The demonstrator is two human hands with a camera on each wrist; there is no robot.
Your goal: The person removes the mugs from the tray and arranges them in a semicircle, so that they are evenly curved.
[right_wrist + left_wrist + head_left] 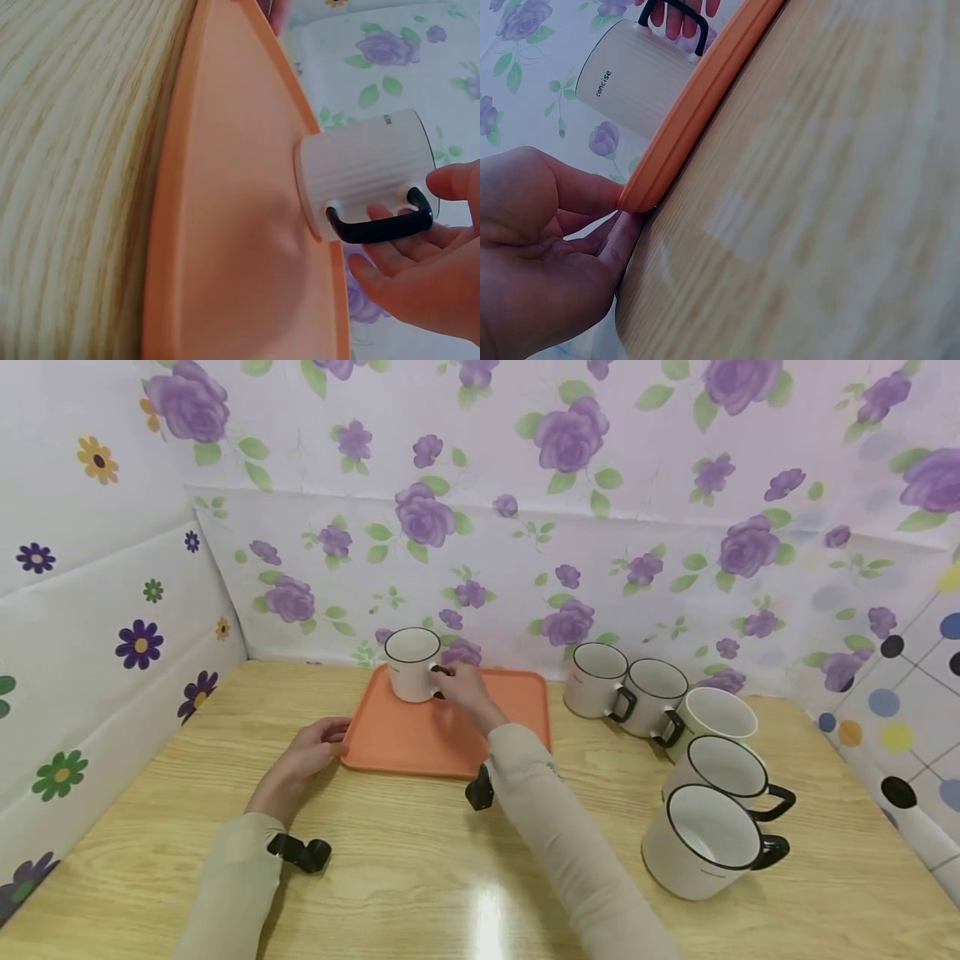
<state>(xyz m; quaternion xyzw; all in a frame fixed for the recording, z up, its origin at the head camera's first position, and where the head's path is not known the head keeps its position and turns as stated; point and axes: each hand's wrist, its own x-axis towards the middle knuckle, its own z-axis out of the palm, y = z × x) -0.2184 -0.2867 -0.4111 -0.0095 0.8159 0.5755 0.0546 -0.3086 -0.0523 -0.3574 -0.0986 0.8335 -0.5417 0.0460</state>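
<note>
A white enamel-style mug [411, 681] with a black rim and black handle stands upright on the back left of an orange tray [420, 735]. My right hand [467, 689] has its fingers hooked through the mug's handle; in the right wrist view the thumb [450, 180] is held apart from the handle. At the tray's front left corner my left hand [311, 747] pinches the edge between thumb and fingers. The word "concise" shows on the mug in the left wrist view.
On the right of the wooden table [375, 877] several more mugs form a curved row: a back mug [595, 685], a cream mug [720, 714] mid-row and a front mug [701, 843]. A flowered cloth wall [480, 552] rises right behind the tray.
</note>
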